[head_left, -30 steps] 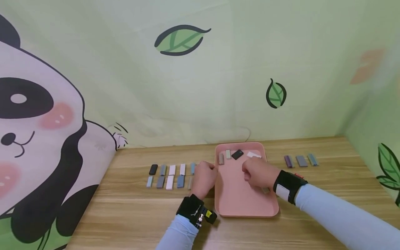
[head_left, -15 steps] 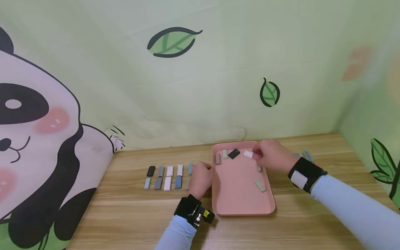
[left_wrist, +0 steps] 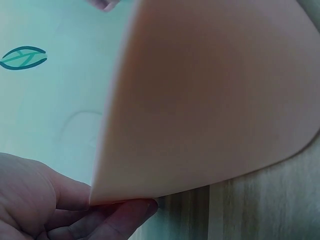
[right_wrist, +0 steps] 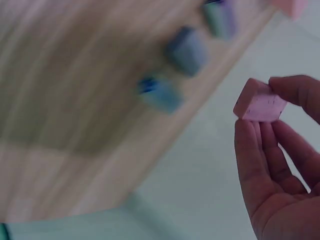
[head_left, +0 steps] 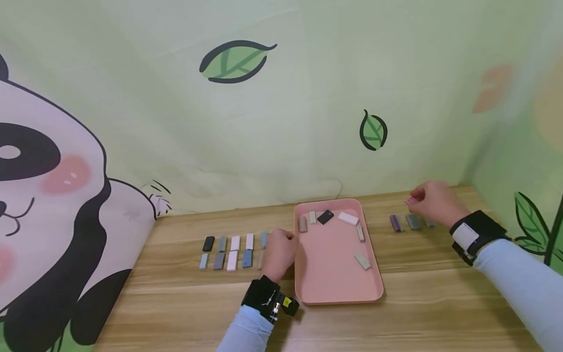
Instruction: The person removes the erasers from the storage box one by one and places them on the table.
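My right hand [head_left: 440, 203] is raised at the table's back right, pinching a small pink eraser [right_wrist: 262, 104] between thumb and fingertips in the right wrist view. Close by it in the head view lie a purple block [head_left: 395, 223] and a grey block [head_left: 413, 222]; a bluish block [right_wrist: 161, 93] beside them shows in the right wrist view. At the left side of the pink tray [head_left: 336, 283], my left hand [head_left: 279, 252] grips the rim, thumb on one side and fingers underneath in the left wrist view. A pale green block [head_left: 362, 260] and several others lie inside the tray.
Left of the tray, two rows of small blocks stand on the wooden table, among them a black one [head_left: 208, 243] and a blue one [head_left: 248, 258]. My left hand partly covers the row's right end. A printed cloth [head_left: 316, 122] hangs behind the table.
My right hand has moved from over the tray to the back right, carrying the pink eraser. The white block in the tray is now uncovered. My left hand has stayed at the tray's rim.
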Demonstrator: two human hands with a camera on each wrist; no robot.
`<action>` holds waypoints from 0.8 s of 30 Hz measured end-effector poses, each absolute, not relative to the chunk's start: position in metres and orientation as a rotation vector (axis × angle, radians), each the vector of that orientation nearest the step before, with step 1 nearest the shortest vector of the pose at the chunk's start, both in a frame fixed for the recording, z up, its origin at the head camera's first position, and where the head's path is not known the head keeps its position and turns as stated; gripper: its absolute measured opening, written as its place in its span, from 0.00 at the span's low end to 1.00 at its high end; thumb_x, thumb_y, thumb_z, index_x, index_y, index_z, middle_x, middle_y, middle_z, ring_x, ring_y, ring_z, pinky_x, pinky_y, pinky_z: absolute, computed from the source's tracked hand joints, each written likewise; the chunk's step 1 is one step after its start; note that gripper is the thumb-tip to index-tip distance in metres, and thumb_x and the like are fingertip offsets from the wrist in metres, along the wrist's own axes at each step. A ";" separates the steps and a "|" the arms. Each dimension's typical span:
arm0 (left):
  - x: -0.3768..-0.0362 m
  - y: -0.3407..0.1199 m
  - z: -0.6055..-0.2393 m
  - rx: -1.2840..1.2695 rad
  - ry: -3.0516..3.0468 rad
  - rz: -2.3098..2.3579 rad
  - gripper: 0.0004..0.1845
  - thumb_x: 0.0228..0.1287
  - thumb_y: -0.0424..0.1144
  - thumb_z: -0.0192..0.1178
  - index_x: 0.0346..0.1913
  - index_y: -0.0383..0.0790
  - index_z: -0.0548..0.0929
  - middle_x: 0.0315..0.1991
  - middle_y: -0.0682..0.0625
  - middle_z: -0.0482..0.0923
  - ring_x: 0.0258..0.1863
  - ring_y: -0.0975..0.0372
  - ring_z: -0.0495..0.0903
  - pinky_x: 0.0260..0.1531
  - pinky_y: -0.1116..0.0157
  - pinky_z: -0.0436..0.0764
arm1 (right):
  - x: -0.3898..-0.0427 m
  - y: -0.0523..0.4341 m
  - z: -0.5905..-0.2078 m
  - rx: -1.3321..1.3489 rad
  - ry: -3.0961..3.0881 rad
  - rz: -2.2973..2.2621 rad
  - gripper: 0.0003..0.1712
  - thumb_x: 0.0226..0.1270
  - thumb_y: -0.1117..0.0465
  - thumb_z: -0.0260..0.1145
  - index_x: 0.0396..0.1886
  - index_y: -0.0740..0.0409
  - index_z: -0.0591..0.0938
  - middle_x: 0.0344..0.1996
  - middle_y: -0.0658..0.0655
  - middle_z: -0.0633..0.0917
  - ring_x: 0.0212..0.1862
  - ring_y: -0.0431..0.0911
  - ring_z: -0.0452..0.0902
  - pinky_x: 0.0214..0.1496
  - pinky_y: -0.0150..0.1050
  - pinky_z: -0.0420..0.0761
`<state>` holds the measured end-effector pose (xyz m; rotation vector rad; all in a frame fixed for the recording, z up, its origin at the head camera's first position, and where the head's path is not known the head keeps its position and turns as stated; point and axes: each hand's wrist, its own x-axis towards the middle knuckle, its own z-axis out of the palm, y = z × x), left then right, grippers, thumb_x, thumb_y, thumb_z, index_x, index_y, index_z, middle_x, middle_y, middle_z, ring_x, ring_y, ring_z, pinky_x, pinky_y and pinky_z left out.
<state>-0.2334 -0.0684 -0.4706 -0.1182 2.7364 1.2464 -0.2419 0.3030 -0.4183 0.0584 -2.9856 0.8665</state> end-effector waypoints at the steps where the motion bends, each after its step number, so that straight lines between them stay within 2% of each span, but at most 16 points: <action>1: -0.233 -0.069 -0.471 -0.120 2.737 1.249 0.20 0.65 0.40 0.52 0.15 0.36 0.78 0.10 0.54 0.58 0.09 0.62 0.64 0.09 0.68 0.60 | -0.241 0.309 -0.421 0.023 -2.977 0.863 0.22 0.58 0.55 0.66 0.42 0.72 0.82 0.36 0.67 0.84 0.35 0.52 0.80 0.34 0.44 0.79; 7: -0.233 -0.070 -0.472 -0.126 2.735 1.246 0.20 0.65 0.39 0.52 0.16 0.35 0.79 0.09 0.54 0.58 0.09 0.61 0.64 0.09 0.68 0.60 | -0.235 0.337 -0.437 -0.124 -2.905 0.774 0.23 0.56 0.55 0.66 0.37 0.74 0.82 0.35 0.72 0.83 0.33 0.58 0.80 0.30 0.47 0.77; 13: -0.234 -0.070 -0.473 -0.141 2.734 1.231 0.19 0.65 0.39 0.52 0.18 0.35 0.81 0.10 0.54 0.59 0.09 0.61 0.65 0.10 0.68 0.60 | -0.233 0.351 -0.446 -0.184 -2.873 0.737 0.20 0.52 0.56 0.68 0.29 0.75 0.83 0.29 0.71 0.83 0.30 0.59 0.78 0.24 0.39 0.70; 18: -0.235 -0.071 -0.472 -0.129 2.735 1.236 0.18 0.65 0.39 0.52 0.20 0.36 0.82 0.10 0.53 0.61 0.10 0.60 0.67 0.10 0.68 0.62 | -0.235 0.357 -0.453 -0.225 -2.880 0.716 0.21 0.51 0.56 0.67 0.29 0.74 0.83 0.29 0.70 0.84 0.32 0.60 0.78 0.25 0.39 0.69; 24: -0.234 -0.070 -0.471 -0.147 2.720 1.230 0.17 0.65 0.40 0.52 0.21 0.37 0.83 0.10 0.53 0.61 0.10 0.60 0.68 0.10 0.68 0.62 | -0.238 0.362 -0.464 -0.264 -2.907 0.726 0.22 0.51 0.55 0.67 0.31 0.75 0.83 0.23 0.66 0.84 0.32 0.60 0.78 0.26 0.39 0.68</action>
